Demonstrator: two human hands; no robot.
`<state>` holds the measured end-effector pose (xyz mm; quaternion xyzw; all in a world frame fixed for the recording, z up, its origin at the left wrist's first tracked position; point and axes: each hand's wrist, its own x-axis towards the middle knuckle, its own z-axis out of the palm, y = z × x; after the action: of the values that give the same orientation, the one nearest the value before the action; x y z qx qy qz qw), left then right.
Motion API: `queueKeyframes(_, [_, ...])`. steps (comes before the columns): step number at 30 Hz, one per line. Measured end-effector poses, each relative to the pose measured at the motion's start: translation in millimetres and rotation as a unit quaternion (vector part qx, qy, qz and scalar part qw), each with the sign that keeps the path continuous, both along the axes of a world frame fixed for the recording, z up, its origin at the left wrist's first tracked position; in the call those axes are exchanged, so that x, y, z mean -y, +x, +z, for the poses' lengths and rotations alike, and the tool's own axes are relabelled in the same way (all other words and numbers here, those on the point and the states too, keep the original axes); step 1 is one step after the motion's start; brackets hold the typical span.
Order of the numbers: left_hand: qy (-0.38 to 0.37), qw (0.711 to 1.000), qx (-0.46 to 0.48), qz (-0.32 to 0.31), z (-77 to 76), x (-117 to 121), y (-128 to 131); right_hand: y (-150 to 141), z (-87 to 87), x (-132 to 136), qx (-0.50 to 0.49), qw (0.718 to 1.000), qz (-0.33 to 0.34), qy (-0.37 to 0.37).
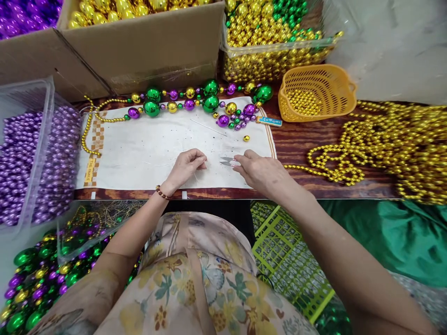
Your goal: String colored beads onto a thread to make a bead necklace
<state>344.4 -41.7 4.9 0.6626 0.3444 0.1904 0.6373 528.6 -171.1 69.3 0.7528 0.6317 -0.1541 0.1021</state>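
Over the white cloth (146, 144), the fingertips of my left hand (188, 166) are pinched on a thin pale thread (196, 177), which shows only faintly. My right hand (260, 170) is closed around small thread snips (227, 161), their blades apart and pointing left toward the pinched fingers. A strung bead necklace (171, 106) in green, gold and purple lies along the cloth's far edge. Beyond the hands, a thin needle-like rod (208, 127) rests on the fabric. One loose gold bead (246, 138) sits nearby, below a cluster of small purple and green beads (240, 120).
An orange basket (317, 93) holds gold beads at the back right. Gold bead strands (394, 144) pile up on the right. Cardboard boxes (139, 51) and a clear tub (275, 58) line the back. Another clear bin (42, 158) of purple beads stands left; a green crate (289, 256) is below.
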Motion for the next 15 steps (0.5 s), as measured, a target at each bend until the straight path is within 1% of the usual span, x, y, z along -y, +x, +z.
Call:
queueKeyframes(3, [0.005, 1.0, -0.007, 0.002, 0.9, -1.1, -2.5, -4.6, 0.9, -3.1, 0.019, 1.0, 0.005, -0.004])
queueKeyframes(7, [0.004, 1.0, -0.009, 0.014, 0.3, -3.4, -3.8, -0.2, 8.2, 4.6, 0.008, 1.0, 0.022, 0.007])
queueKeyframes(10, [0.003, 1.0, -0.009, 0.009, 0.6, -3.7, -3.4, 1.7, 12.9, 7.9, 0.024, 0.999, 0.01, 0.021])
queueKeyframes(12, [0.004, 1.0, -0.009, 0.007, 1.1, -3.2, -3.1, 0.3, 11.7, 5.6, 0.033, 0.999, 0.006, 0.009])
queueKeyframes(15, [0.009, 1.0, -0.011, 0.006, 1.3, -2.7, -3.1, -3.2, 3.7, -1.4, 0.032, 0.999, 0.014, -0.01])
